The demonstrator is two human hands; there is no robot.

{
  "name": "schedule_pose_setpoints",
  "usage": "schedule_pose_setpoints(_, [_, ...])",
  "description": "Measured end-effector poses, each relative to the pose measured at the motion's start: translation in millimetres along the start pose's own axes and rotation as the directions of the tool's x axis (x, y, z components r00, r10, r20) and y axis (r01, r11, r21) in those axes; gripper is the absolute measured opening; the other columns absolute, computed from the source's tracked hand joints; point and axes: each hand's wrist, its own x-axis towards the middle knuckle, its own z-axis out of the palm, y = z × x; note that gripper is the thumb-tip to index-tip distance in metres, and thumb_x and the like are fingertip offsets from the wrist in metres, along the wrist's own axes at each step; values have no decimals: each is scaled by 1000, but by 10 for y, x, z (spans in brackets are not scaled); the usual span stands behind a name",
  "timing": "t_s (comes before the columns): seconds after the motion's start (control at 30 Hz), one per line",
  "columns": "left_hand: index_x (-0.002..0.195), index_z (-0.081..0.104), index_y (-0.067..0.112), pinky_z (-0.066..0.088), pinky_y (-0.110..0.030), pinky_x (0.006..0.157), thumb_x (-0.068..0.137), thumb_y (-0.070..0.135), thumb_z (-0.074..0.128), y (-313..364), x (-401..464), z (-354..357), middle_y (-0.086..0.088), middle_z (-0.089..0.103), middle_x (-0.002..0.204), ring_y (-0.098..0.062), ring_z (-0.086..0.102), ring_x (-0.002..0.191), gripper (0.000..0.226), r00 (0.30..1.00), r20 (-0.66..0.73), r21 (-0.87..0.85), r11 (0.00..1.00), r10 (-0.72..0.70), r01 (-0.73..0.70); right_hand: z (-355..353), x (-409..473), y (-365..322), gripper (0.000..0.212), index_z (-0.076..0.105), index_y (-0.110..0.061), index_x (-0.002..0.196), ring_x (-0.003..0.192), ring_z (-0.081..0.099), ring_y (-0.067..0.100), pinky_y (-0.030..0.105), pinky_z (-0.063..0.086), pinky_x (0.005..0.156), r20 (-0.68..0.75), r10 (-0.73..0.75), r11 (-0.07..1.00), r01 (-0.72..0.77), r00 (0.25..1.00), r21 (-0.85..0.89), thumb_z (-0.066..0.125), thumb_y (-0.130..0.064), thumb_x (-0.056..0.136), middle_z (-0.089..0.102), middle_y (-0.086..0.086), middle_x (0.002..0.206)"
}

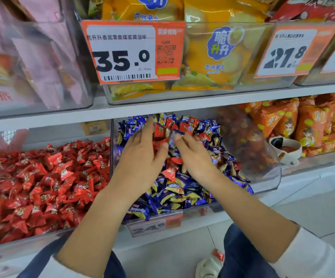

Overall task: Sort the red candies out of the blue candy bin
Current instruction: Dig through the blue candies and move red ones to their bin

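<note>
Both hands (142, 157) (194, 155) rummage mid-bin (271, 177) (red candies (169, 171) among blue).

hands (142, 155): 2 | price tags (131, 52): 4 in view | red candies on floor (218, 255): 1 | scoops (287, 150): 1 | binned candies: uncountable

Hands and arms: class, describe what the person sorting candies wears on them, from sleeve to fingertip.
Both forearms are bare, with white sleeves pushed up towards the elbows. The left hand shows no glove or jewellery. The right hand seems to wear a thin pale ring on one finger.
</note>
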Motion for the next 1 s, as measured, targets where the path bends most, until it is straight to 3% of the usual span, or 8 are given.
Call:
schedule_pose_setpoints(0.1, [145,28,20,37,-30,86,97,25,43,-27,-4,-95,5,52,133,-26,54,106,51,988,-152,-71,997,-1,-10,62,-37,-6,24,51,-30,76,95,44,18,26,31,78,11,-153,985,153,988,-73,43,-31,99,46,-9,89])
schedule_pose_setpoints(0.23, [132,50,19,37,-22,87,94,8,44,-96,-44,-210,2,59,124,-20,57,104,40,985,-171,-89,996,3,-18,-34,-147,5,34,64,-15,118,122,41,11,-3,20,86,201,-256,919,303,945,-252,45,-35,98,50,1,132])
schedule_pose_setpoints(0.4, [124,59,21,36,-13,78,93,1,41,-113,-39,-279,-1,63,119,-8,56,86,41,999,-23,27,999,29,-29,-486,-126,89,44,57,-35,127,123,46,-3,23,32,108,297,-86,992,111,951,-66,40,-54,90,54,-16,133])
schedule_pose_setpoints(0.53, [127,57,20,32,-9,57,95,6,41,-73,135,-319,-7,65,111,-3,40,53,38,997,62,150,987,42,-51,-723,-70,220,31,61,-29,123,114,53,-2,20,38,102,272,-15,984,62,962,-164,50,-37,95,59,-12,127])
schedule_pose_setpoints(0.6, [128,56,21,35,-11,64,96,14,45,-60,222,-338,-5,63,118,-6,44,58,34,996,82,213,975,44,-61,-774,-56,258,26,62,-32,119,111,58,6,26,44,99,282,16,976,46,959,-214,52,-31,95,61,-10,123])
schedule_pose_setpoints(0.73, [128,54,28,43,-31,91,89,49,54,-134,233,-306,2,58,126,-20,52,112,44,974,227,332,941,-10,-68,-786,-16,264,26,62,-34,114,103,59,41,50,47,90,263,68,973,-6,962,-231,56,-19,93,65,-11,106])
schedule_pose_setpoints(0.87, [125,56,29,40,-30,90,86,53,57,-147,177,-268,6,62,121,-18,51,113,46,967,256,374,922,4,-103,-753,50,261,36,58,-30,124,107,60,13,24,43,91,309,101,950,1,946,-313,63,-22,89,62,-2,121])
schedule_pose_setpoints(1.0, [119,61,29,38,-27,85,82,41,68,-148,159,-288,6,63,116,-16,56,105,40,988,148,313,945,48,-93,-699,47,228,49,56,-35,125,113,55,2,22,36,101,353,77,942,48,932,-332,73,-29,80,62,-8,119])
